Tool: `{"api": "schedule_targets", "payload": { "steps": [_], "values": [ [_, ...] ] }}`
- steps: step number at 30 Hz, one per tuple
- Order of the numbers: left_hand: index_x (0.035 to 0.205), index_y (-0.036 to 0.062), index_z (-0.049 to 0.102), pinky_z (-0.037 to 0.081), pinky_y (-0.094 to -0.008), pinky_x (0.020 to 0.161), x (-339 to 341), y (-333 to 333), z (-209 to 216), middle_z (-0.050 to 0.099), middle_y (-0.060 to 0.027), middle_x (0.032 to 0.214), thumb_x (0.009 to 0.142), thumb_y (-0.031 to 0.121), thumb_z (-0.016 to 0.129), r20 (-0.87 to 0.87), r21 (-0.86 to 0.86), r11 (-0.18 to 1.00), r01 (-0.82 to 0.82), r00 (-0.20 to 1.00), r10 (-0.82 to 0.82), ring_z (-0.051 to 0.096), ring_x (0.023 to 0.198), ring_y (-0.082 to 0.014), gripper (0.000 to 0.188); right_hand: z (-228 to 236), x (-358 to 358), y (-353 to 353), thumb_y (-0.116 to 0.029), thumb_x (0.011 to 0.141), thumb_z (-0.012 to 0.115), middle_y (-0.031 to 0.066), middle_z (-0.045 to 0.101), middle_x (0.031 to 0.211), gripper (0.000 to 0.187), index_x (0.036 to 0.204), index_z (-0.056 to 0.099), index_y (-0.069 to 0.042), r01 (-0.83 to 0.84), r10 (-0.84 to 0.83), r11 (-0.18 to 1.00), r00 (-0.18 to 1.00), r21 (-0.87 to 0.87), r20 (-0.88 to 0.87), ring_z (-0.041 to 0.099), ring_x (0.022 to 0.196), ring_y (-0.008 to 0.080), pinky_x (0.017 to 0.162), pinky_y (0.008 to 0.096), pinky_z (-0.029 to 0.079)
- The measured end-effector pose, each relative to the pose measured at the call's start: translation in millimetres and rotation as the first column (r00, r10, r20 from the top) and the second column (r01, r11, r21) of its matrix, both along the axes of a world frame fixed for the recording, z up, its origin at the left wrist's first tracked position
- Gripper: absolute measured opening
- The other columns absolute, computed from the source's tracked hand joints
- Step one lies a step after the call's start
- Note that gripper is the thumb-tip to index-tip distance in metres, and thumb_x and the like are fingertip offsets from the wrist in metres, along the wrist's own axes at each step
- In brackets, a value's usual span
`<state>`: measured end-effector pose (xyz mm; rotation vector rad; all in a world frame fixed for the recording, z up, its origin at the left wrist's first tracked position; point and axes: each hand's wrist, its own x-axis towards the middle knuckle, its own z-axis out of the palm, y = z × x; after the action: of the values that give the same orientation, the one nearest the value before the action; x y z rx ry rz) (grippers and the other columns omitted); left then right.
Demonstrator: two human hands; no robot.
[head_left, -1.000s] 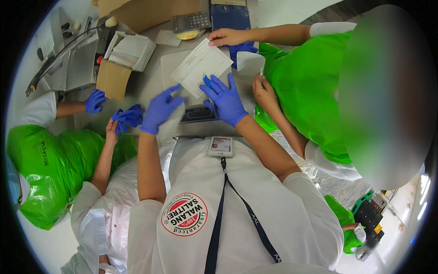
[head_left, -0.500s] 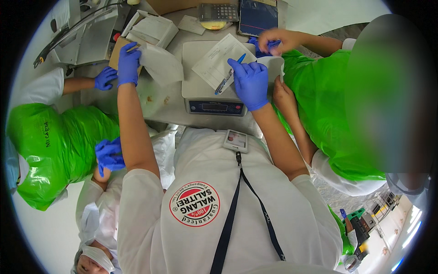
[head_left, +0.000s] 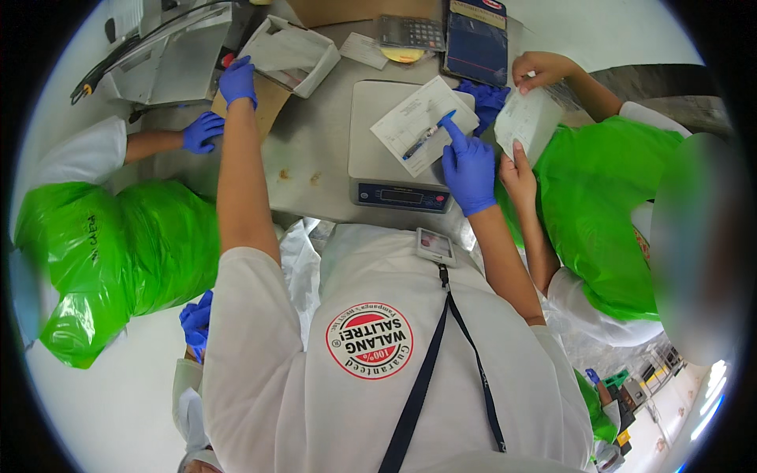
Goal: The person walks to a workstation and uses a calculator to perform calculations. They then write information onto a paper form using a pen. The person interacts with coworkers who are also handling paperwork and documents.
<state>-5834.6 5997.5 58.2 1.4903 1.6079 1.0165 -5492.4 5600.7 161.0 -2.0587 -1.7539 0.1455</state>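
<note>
My left hand [head_left: 238, 82], in a blue glove, reaches to the far left. It lies over a flat brown cardboard piece [head_left: 270, 109], its fingers beside the near corner of an open white box [head_left: 319, 73], with no sheet in them. My right hand [head_left: 471, 175], also gloved in blue, hovers at the right edge of a grey scale [head_left: 364, 138]. Its outstretched index finger touches the blue end of a pen [head_left: 418, 145]. That pen lies slantwise on a white printed form [head_left: 396, 126] on the scale; no finger wraps round it.
Left, a co-worker's gloved hand [head_left: 203, 132] rests on the metal table [head_left: 296, 193]. To the right, another co-worker holds a paper sheet [head_left: 530, 118] bare-handed. Farther back are a calculator [head_left: 412, 33], a dark blue book [head_left: 475, 47] and a crumpled blue glove [head_left: 482, 96].
The loose white sheet beside my left hand is gone from there, and that hand has moved farther away. My right hand has drawn back off the pen. The right co-worker's sheet has come into full view.
</note>
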Motion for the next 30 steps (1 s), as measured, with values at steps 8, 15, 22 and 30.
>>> {"api": "schedule_targets", "payload": {
  "steps": [8,15,22,30],
  "values": [
    [0.111,0.0186,0.070,0.041,-0.0342,0.100,31.3,21.7,-16.5,0.061,-0.0177,0.113,0.069,0.010,0.064,-0.775,0.199,0.930,0.308,0.630,-0.042,0.055,0.109,-0.0309,0.043,15.5,-17.0,2.1,-0.011,0.078,0.058,0.0096,0.061,0.066,0.058,0.135,0.047,-0.011,0.004,0.005,0.977,0.999,-0.214,0.042,0.060,0.058,0.0259,0.056,0.0426,0.044],
    [0.120,0.0173,0.063,0.027,-0.0505,0.107,114.2,-70.6,72.8,0.034,-0.0215,0.144,0.073,0.020,0.067,-0.732,0.389,0.906,0.166,0.653,0.194,0.032,0.133,-0.0367,0.047,22.8,-28.6,1.0,-0.013,0.080,0.058,0.0107,0.058,0.063,0.050,0.130,0.053,-0.016,-0.065,0.062,0.991,0.998,-0.113,-0.026,0.056,0.054,0.0284,0.054,0.0419,0.044],
    [0.118,0.0097,0.061,0.029,-0.0462,0.105,137.0,-236.0,68.7,0.045,-0.0185,0.133,0.083,0.016,0.062,-0.412,0.381,0.826,0.414,0.876,-0.249,0.039,0.125,-0.0339,0.036,-2.7,-32.1,-122.2,-0.016,0.081,0.062,0.0083,0.058,0.064,0.034,0.114,0.062,-0.016,-0.033,0.028,0.999,0.988,-0.028,-0.151,0.053,0.052,0.0255,0.054,0.0384,0.042],
    [0.123,0.0072,0.058,0.046,-0.0341,0.073,136.0,-363.3,104.9,0.063,-0.0080,0.086,0.087,0.009,0.061,-0.073,0.125,0.597,0.792,0.608,-0.791,0.058,0.075,-0.0209,0.037,-11.8,-61.6,-194.9,-0.006,0.076,0.064,0.0060,0.063,0.084,0.029,0.104,0.065,-0.015,0.415,-0.409,0.910,0.901,0.013,-0.144,0.058,0.082,0.0277,0.081,0.0412,0.041]
  ]
}}
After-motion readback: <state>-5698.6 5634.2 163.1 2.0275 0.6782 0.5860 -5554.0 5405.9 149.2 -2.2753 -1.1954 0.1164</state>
